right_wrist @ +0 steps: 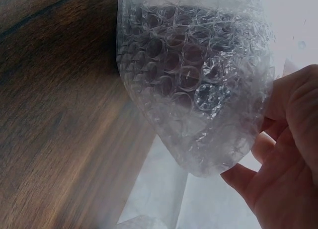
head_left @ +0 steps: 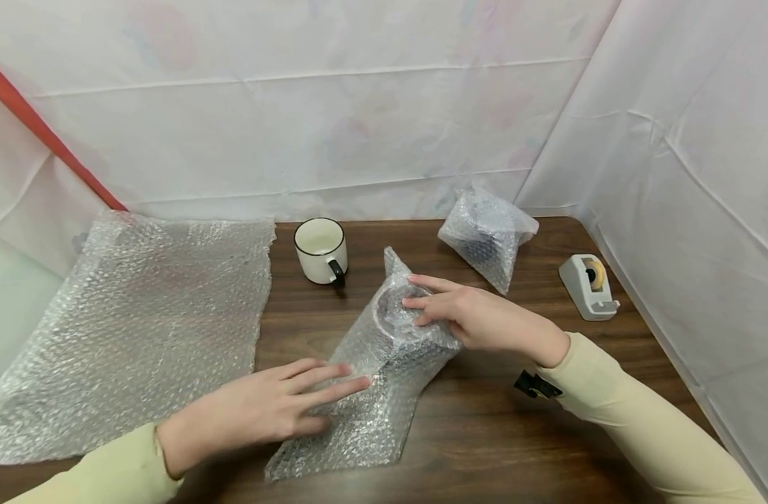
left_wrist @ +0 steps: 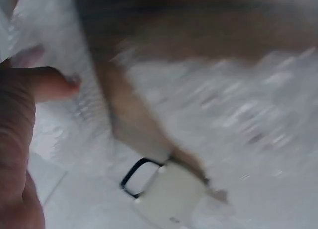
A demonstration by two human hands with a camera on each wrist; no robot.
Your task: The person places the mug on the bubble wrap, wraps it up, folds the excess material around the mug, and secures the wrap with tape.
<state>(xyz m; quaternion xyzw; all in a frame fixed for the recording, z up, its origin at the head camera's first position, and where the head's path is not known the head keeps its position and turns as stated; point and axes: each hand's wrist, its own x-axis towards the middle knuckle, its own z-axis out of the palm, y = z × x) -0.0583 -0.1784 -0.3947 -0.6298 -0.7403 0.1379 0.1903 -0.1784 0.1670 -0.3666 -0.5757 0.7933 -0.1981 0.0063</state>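
A bundle in clear bubble wrap [head_left: 384,350] lies on the table between my hands, with a round rim showing through its upper end. Something dark shows through the bubbles in the right wrist view; its kind is hidden. My right hand [head_left: 484,315] holds the bundle's rim end, its fingertips bent over the top; the thumb is not clearly seen in the head view. Over the wrap's loose lower part, my left hand [head_left: 264,406] spreads its fingers, nearly straight. Whether they touch the plastic I cannot tell. The left wrist view is blurred.
A white mug [head_left: 320,252] with a black rim and handle stands behind the bundle. To the left lies a large bubble wrap sheet [head_left: 169,301]. Another wrapped item [head_left: 487,234] sits at the back right, near a tape dispenser [head_left: 588,287]. White cloth [head_left: 333,126] borders the wooden table.
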